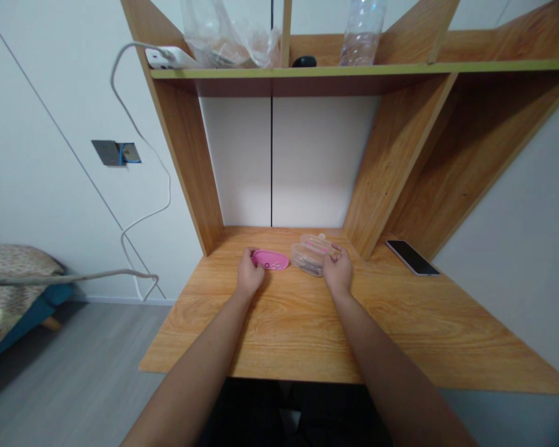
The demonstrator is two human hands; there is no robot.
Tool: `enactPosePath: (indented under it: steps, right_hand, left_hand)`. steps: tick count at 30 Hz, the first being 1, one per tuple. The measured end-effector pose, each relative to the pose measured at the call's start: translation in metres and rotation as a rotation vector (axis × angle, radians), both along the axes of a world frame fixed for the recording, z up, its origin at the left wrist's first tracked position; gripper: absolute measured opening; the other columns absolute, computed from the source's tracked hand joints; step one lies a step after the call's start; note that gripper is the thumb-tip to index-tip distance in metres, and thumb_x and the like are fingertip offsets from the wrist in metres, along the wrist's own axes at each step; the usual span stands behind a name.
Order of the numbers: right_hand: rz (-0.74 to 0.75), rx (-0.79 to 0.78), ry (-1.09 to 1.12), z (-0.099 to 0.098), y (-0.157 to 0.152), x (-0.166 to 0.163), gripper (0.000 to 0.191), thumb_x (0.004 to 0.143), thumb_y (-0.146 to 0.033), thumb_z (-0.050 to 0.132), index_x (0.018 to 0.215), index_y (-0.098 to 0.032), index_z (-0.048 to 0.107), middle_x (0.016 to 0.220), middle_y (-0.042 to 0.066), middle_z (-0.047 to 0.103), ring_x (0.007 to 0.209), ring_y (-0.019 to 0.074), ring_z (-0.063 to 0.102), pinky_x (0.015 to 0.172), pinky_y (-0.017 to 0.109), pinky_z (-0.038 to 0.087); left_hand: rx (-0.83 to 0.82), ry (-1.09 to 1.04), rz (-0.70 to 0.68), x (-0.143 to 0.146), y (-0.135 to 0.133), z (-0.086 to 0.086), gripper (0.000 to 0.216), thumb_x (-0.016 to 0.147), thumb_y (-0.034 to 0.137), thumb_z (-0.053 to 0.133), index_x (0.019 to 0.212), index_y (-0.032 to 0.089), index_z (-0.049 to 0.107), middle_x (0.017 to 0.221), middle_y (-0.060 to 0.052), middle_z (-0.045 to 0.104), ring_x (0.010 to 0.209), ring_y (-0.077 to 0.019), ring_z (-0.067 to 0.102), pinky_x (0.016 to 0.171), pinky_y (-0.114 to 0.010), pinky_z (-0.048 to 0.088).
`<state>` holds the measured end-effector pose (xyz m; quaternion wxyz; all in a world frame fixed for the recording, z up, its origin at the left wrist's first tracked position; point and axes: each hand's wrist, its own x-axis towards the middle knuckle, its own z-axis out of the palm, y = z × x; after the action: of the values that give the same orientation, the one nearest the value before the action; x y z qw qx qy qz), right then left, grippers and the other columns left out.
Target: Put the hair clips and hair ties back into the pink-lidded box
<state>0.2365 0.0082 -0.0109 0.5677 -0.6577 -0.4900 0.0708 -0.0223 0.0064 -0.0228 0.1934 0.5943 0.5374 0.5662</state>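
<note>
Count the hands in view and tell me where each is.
2: the left hand at the left end of the pink oval item; the right hand at the right side of the clear plastic box.

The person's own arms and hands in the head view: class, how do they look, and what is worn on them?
The left forearm and right forearm are bare, without visible sleeves. The left hand and right hand are ungloved; neither wrist shows a watch or bracelet.

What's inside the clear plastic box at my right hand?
In the clear plastic box, small greyish items show, too blurred to name. Your right hand covers its right end, so anything behind it is hidden.
</note>
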Motion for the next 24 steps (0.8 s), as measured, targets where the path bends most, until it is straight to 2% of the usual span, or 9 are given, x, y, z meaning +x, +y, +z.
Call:
enactPosePath:
  steps: [5,10,13,18,24]
  right_hand:
    - [0.003,0.005,0.008,-0.0003,-0.0004,-0.001,0.043,0.08,-0.029,0.054,0.119,-0.017,0.063,0.06,-0.003,0.056,0.054,0.0181,0.052,0.055,0.026,0.036]
    - [0.006,0.005,0.015,0.0013,-0.0012,-0.0017,0.043,0.079,-0.028,0.054,0.119,-0.017,0.064,0.059,-0.003,0.056,0.052,0.0175,0.052,0.054,0.026,0.035]
    - [0.013,0.004,0.02,0.0017,-0.001,-0.0021,0.043,0.078,-0.028,0.053,0.118,-0.016,0.065,0.059,-0.003,0.056,0.052,0.017,0.051,0.054,0.026,0.035]
    - [0.029,0.001,0.026,0.0005,-0.0005,-0.0022,0.045,0.078,-0.03,0.053,0.119,-0.016,0.064,0.064,-0.002,0.059,0.051,0.016,0.049,0.053,0.026,0.035]
    - [0.029,-0.002,0.028,0.0004,-0.0001,-0.0029,0.046,0.077,-0.029,0.052,0.119,-0.015,0.064,0.06,-0.003,0.056,0.05,0.0159,0.047,0.052,0.025,0.033]
  left_hand:
    - [-0.005,0.056,-0.028,-0.0001,-0.0023,0.0016,0.038,0.068,0.001,0.055,0.1,0.02,0.059,0.087,-0.001,0.066,0.078,-0.0161,0.061,0.075,-0.026,0.046]
    - [-0.026,0.094,-0.059,-0.0005,-0.0007,0.0006,0.021,0.065,0.002,0.055,0.076,0.019,0.061,0.072,0.0,0.064,0.07,-0.0156,0.058,0.068,-0.025,0.042]
    - [-0.03,0.092,-0.059,-0.0012,0.0006,-0.0006,0.019,0.064,0.002,0.054,0.069,0.019,0.061,0.069,0.0,0.062,0.069,-0.0155,0.057,0.067,-0.025,0.04]
    - [-0.027,0.041,-0.035,-0.0013,0.0009,0.0002,0.021,0.063,0.002,0.053,0.071,0.019,0.063,0.07,0.0,0.063,0.069,-0.0152,0.057,0.067,-0.025,0.042]
    - [-0.035,-0.102,0.105,-0.0041,0.0043,0.0007,0.02,0.069,0.007,0.056,0.083,0.019,0.063,0.072,0.0,0.063,0.067,-0.015,0.058,0.067,-0.026,0.045]
